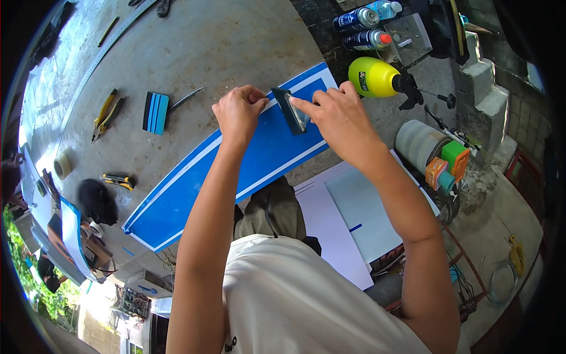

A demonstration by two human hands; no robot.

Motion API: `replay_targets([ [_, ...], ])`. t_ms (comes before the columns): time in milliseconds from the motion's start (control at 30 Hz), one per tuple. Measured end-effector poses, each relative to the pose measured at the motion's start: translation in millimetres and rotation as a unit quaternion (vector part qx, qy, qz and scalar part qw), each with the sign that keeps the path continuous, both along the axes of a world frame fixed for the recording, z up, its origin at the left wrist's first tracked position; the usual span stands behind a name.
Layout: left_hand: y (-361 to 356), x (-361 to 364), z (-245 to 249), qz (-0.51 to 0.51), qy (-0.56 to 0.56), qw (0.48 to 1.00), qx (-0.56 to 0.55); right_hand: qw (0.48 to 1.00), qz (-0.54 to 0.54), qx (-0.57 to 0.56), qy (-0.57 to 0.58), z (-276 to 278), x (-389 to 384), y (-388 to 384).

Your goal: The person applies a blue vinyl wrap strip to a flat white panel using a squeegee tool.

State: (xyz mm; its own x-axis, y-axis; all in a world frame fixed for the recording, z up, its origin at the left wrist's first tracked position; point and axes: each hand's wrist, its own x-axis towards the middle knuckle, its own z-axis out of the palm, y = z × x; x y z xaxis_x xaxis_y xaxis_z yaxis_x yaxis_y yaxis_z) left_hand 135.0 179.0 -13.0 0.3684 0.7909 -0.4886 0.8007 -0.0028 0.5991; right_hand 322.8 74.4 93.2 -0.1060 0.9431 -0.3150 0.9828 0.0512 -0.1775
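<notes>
A long blue panel with white border stripes point(221, 168) lies across the near side of the grey worktable. Over its right part, my right hand point(336, 118) holds a dark flat-bladed squeegee point(288, 112), its blade against the blue surface and the index finger stretched along it. Just left of the squeegee, my left hand point(240, 112) is at the panel's upper edge, thumb and fingers pinched together; whatever is between them is too small to make out.
Pliers point(106, 115), a blue-striped card point(155, 112), a yellow cutter point(119, 180) and a tape roll point(62, 166) lie on the table point(194, 47). At right are a yellow spray bottle point(372, 76), spray cans point(356, 20) and a striped cylinder point(420, 146). White sheets point(330, 230) lie below.
</notes>
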Motion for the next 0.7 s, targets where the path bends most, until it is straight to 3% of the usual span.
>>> replay_targets([
  [333,0,1,0,-0.007,0.005,0.999,0.033,0.998,0.048,0.007,-0.044,-10,5,10],
  [700,1,1,4,-0.002,0.003,1.000,0.023,0.998,-0.001,-0.001,-0.070,-6,63,7],
])
